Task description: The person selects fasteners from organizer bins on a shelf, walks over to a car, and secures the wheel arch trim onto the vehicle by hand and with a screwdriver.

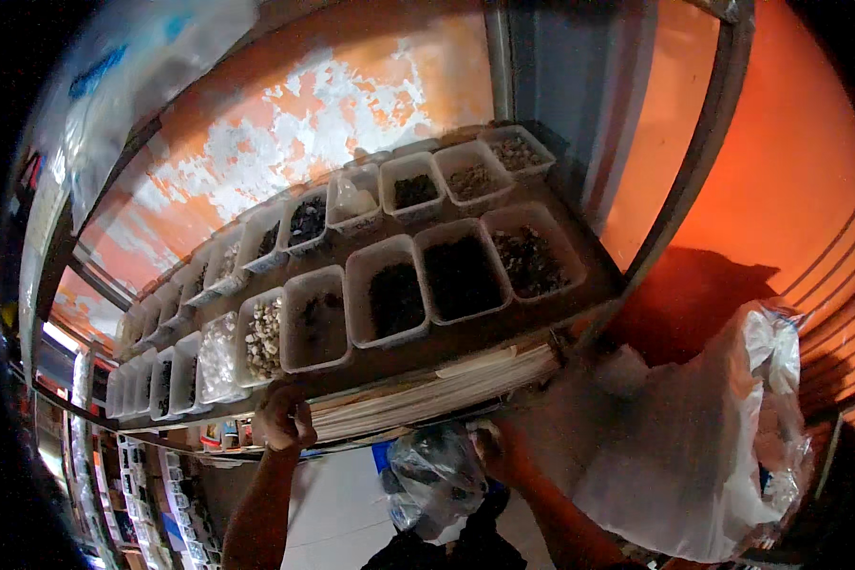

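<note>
My right hand (503,454) is closed on the side of a clear plastic bag (437,470), which hangs in front of my body with dark contents. Up at the shelf's front edge, my left hand (285,418) has its fingers curled together; whether anything small is in them cannot be made out. Just above that hand stands a tub of pale, pebble-like pieces (264,337). Beside it are a tub with a few dark bits (315,318) and, farther right, a tub of dark pieces (389,294).
Two rows of translucent tubs fill the wooden shelf (587,228), against a peeling orange wall (323,104). Under the board lies a stack of thin flat sheets (437,385). A large whitish plastic sack (674,456) stands at right. A metal upright (684,180) rises at the shelf's right end.
</note>
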Motion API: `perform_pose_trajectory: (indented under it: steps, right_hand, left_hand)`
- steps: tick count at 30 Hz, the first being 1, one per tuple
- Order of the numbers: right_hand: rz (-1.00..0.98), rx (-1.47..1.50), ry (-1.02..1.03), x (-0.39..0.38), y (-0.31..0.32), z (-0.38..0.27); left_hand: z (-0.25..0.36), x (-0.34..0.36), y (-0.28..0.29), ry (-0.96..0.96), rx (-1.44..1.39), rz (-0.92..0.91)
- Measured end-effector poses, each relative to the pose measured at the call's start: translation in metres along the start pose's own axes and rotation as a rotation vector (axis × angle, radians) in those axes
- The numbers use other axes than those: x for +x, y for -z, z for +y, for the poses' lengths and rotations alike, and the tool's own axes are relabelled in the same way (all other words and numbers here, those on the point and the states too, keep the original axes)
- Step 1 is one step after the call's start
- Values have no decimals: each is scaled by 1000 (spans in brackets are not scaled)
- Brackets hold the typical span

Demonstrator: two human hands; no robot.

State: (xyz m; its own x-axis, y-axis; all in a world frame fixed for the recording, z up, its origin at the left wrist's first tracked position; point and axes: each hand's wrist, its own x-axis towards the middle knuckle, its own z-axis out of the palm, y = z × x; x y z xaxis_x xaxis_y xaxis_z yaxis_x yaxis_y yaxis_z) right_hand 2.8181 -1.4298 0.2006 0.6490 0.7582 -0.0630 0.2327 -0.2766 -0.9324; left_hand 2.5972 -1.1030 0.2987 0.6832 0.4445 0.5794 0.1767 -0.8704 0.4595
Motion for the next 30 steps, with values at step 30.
perform_pose_trajectory:
  steps: [30]
  right_hand:
    - [38,-131,954,122,-30,-163]
  left_hand:
    - [14,10,22,-261,103,194]
